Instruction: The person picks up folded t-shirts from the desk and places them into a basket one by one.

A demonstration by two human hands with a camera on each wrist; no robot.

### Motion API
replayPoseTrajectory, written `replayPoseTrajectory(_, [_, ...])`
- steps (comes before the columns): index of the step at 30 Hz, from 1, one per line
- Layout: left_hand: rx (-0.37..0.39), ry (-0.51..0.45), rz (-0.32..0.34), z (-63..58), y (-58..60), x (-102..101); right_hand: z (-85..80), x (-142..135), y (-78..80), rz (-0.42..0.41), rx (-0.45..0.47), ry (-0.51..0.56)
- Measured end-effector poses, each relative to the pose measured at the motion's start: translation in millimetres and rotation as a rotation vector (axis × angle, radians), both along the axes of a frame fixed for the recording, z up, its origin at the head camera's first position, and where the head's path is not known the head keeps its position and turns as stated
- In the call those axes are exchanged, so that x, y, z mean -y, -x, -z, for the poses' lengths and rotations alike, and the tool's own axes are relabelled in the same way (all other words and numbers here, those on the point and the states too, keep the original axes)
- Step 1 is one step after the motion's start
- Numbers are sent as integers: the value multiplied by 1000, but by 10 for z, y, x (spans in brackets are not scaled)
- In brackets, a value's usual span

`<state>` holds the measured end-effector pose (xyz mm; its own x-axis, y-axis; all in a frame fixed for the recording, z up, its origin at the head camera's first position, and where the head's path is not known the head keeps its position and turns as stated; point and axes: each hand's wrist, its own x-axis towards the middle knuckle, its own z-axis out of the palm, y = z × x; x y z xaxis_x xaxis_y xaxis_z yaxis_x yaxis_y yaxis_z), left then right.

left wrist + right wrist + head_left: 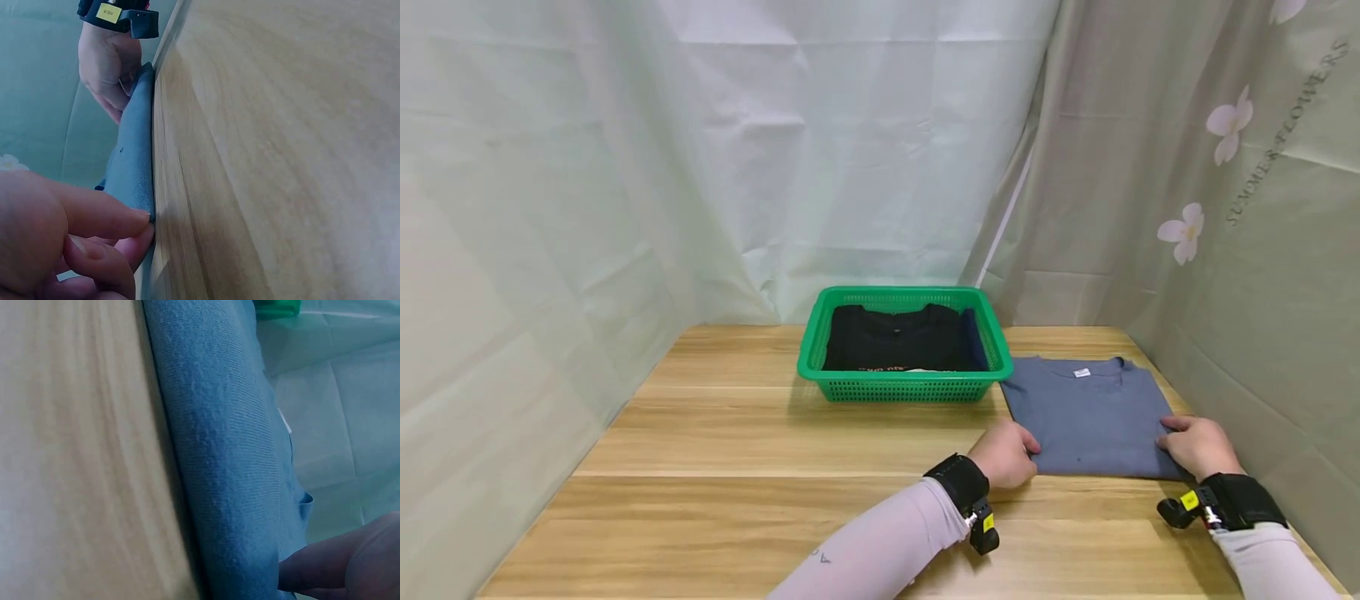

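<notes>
Right of the green basket (917,375), I see the left hand (1004,455) and right hand (1202,448) pinching a folded blue-gray crew-neck shirt (1086,421).

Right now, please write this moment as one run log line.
left grip: pinches blue-grey shirt; right grip: holds its right edge; green basket: black garment inside

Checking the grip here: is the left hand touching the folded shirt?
Touching: the left wrist view shows the left hand pinching the shirt at its edge.
</notes>
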<state>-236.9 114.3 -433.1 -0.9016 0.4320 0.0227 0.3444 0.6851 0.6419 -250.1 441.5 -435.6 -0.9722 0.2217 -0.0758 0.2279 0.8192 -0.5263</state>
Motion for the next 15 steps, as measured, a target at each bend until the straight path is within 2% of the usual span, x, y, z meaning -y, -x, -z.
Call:
replayPoseTrajectory(6, [-13,18,17,20,-62,-4,2,-5,-111,2,9,8])
replayPoseTrajectory(15, [36,29,22,7,-229,-13,35,-17,-228,19,41,64])
